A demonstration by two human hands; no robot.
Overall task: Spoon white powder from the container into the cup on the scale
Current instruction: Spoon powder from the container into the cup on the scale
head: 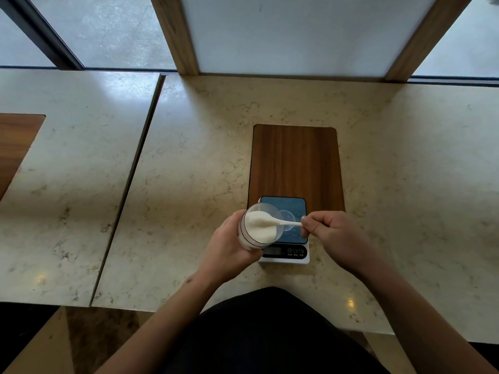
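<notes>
My left hand (pixel 229 247) grips a clear container (pixel 258 228) full of white powder, held tilted over the left edge of the scale (pixel 286 255). My right hand (pixel 332 236) pinches the handle of a white spoon (pixel 286 223), whose bowl is dug into the powder at the container's mouth. A small clear cup (pixel 289 215) stands on the scale's blue platform, right of the container and under the spoon's handle. It looks empty, though it is hard to see.
The scale sits at the near end of a dark wooden inlay (pixel 295 163) in a marble counter (pixel 189 171). A seam separates another marble slab (pixel 67 157) at left. A wood-framed panel (pixel 291 33) rises at the back.
</notes>
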